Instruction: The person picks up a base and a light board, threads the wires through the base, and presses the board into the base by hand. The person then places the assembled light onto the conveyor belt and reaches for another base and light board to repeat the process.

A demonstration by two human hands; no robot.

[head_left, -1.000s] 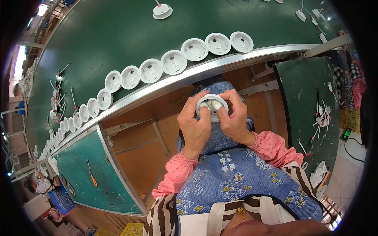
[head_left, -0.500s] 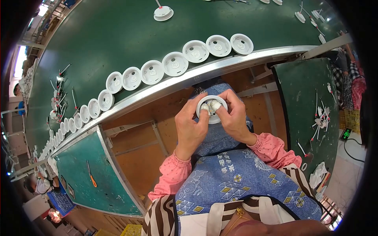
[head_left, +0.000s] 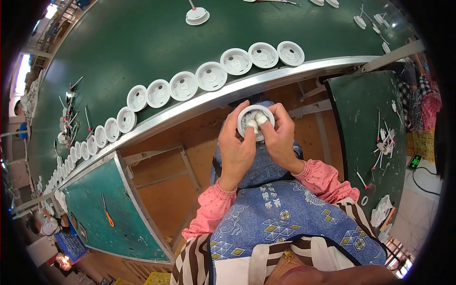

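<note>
Between both hands, above my lap and in front of the table edge, is a round white plastic cup-shaped part (head_left: 246, 114) with its hollow side facing me. My left hand (head_left: 236, 148) wraps its left rim, the thumb pressed inside. On the right rim, my right hand (head_left: 280, 137) grips with its thumb also inside. Both thumbs have white coverings on their tips and lie close together. Whatever sits under the thumbs is mostly hidden. A row of similar white round parts (head_left: 211, 76) stands along the table's metal edge, hollow sides up.
The green table (head_left: 166, 42) has a metal edge. A lone white part (head_left: 197, 16) with a stick stands farther back. Small white pieces with red-tipped stems (head_left: 385, 144) lie on the right side table. An orange-handled tool (head_left: 108, 213) lies on the lower left panel.
Both hands have lifted slightly toward the table edge with the white part. My left thumb has shifted right inside it, closer against the right thumb.
</note>
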